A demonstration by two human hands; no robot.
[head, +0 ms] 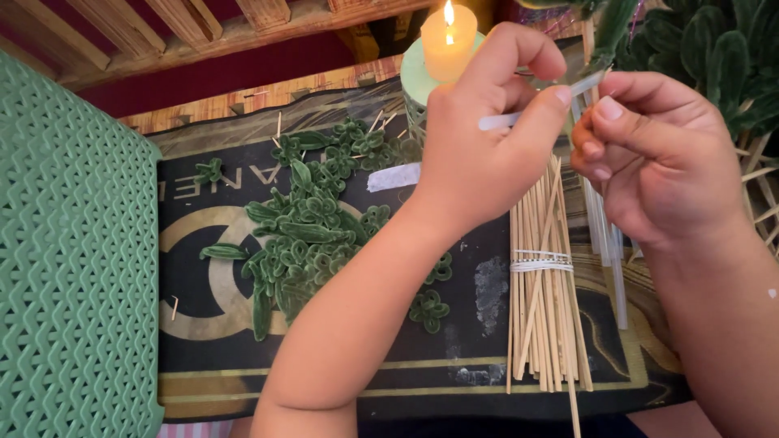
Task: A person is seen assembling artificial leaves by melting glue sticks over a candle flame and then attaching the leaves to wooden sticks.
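My left hand [487, 130] and my right hand [657, 154] meet above a dark mat [341, 373], both pinching a thin translucent white stick [531, 109] that runs between them. A green fuzzy leaf piece [613, 28] rises from the stick's right end, above my right fingers. Under my hands lies a bundle of thin wooden skewers [540, 308] tied with a white band. A heap of small green fuzzy leaves and flower shapes [308, 235] lies on the mat to the left of my left forearm.
A lit cream candle [448, 40] on a pale green holder burns just behind my left hand. A green woven plastic surface [73, 268] fills the left side. More green leaves [722, 57] and loose white sticks [608, 243] are at the right.
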